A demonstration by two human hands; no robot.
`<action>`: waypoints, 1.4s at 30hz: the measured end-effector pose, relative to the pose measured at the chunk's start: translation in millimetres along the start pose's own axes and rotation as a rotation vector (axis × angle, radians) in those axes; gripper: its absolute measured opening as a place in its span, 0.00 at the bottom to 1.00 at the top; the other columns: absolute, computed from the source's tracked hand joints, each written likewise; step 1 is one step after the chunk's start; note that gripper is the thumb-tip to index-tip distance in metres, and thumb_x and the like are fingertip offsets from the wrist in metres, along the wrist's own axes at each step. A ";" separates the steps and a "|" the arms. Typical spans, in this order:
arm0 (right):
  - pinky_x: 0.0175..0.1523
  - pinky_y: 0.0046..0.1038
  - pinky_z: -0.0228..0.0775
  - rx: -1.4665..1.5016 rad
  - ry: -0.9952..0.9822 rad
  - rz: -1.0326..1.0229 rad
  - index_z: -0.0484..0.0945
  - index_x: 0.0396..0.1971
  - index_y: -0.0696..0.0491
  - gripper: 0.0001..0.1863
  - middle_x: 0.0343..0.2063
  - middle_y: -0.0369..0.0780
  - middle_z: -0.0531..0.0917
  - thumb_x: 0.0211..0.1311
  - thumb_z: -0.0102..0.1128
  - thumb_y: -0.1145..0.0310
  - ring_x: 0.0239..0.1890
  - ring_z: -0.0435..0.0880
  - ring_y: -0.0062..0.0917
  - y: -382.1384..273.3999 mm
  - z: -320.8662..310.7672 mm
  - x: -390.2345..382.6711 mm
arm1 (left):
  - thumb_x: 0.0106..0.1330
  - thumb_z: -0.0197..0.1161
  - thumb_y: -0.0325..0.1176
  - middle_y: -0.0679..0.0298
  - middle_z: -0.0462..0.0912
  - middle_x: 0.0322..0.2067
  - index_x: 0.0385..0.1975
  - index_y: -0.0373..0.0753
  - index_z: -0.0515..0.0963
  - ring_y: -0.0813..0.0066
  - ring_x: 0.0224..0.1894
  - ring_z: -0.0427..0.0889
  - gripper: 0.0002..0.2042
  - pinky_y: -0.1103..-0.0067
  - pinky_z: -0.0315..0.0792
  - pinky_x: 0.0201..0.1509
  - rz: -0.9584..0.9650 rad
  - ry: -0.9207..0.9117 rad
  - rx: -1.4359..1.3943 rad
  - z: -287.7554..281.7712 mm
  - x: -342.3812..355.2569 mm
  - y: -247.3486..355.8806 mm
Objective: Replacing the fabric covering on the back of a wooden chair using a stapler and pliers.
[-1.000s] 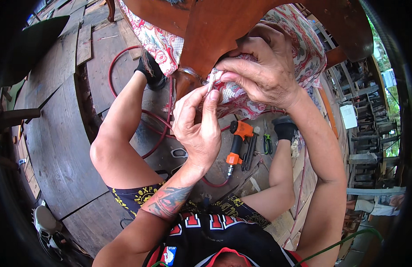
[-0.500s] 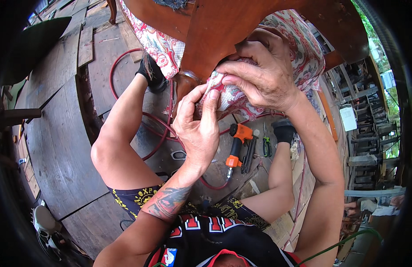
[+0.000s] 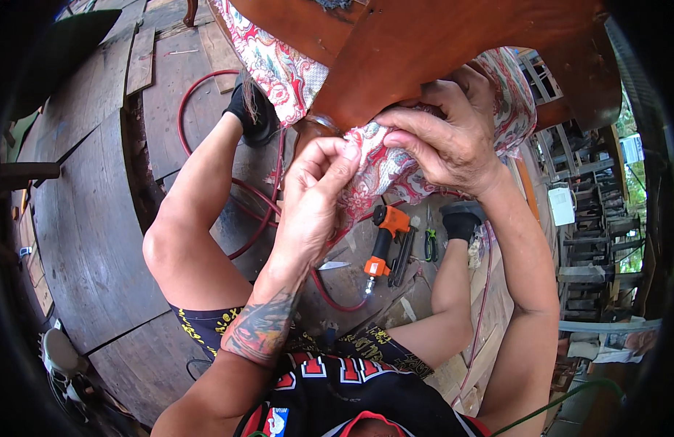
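Note:
Red, white and grey patterned upholstery fabric (image 3: 380, 167) hangs along the edge of a reddish-brown wooden furniture frame (image 3: 402, 58). My left hand (image 3: 315, 186) is closed, thumb and fingertips pinching the fabric's edge just below the wood. Close to its right, my right hand (image 3: 453, 138) grips another stretch of the same edge between thumb and fingers, with some fingertips hidden behind the frame and cloth. On the floor below the hands lies an orange and black pneumatic staple gun (image 3: 384, 244), joined to a red air hose (image 3: 326, 295).
Green-handled pliers (image 3: 431, 244) lie beside the staple gun, close to my right foot (image 3: 460, 218). A pointed metal blade (image 3: 334, 265) rests on the floor left of the gun. Wide wooden boards (image 3: 96, 233) cover the left side. Stacked wooden pieces (image 3: 592, 233) stand at right.
Frame and fabric have shifted slightly right in view. My left hand has moved right and its fingers have curled more tightly. More fabric now hangs below my hands.

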State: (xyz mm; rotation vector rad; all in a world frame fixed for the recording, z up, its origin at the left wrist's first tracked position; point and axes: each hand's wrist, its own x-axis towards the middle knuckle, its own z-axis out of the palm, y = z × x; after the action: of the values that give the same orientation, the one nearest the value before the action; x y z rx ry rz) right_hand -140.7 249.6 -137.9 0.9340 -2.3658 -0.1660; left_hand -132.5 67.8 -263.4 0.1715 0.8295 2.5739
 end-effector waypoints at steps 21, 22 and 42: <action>0.61 0.40 0.62 0.018 0.010 -0.040 0.87 0.37 0.34 0.14 0.43 0.27 0.81 0.46 0.72 0.61 0.54 0.73 0.33 3.2 -2.4 -0.5 | 0.57 0.68 0.17 0.57 0.79 0.34 0.40 0.36 0.75 0.57 0.38 0.79 0.13 0.68 0.74 0.44 1.078 0.341 1.033 -12.4 27.7 -30.7; 0.61 0.40 0.62 0.022 0.024 -0.068 0.86 0.37 0.33 0.14 0.44 0.28 0.81 0.46 0.70 0.62 0.53 0.73 0.33 4.1 -3.4 -0.5 | 0.55 0.67 0.16 0.59 0.79 0.35 0.41 0.37 0.75 0.59 0.39 0.78 0.16 0.66 0.73 0.45 1.233 0.375 1.107 -14.7 31.0 -32.5; 0.60 0.40 0.62 -0.059 0.053 -0.175 0.89 0.37 0.32 0.14 0.45 0.23 0.80 0.49 0.63 0.55 0.54 0.73 0.30 11.6 8.5 -7.3 | 0.68 0.57 0.19 0.50 0.76 0.57 0.60 0.32 0.70 0.55 0.60 0.72 0.20 0.65 0.61 0.65 1.114 0.424 1.147 25.1 13.1 -79.3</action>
State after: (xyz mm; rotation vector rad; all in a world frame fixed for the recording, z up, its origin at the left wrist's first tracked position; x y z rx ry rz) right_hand -148.0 262.3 -144.6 1.1025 -2.2183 -0.2745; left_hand -109.5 144.6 -289.3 0.5398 2.9749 2.5734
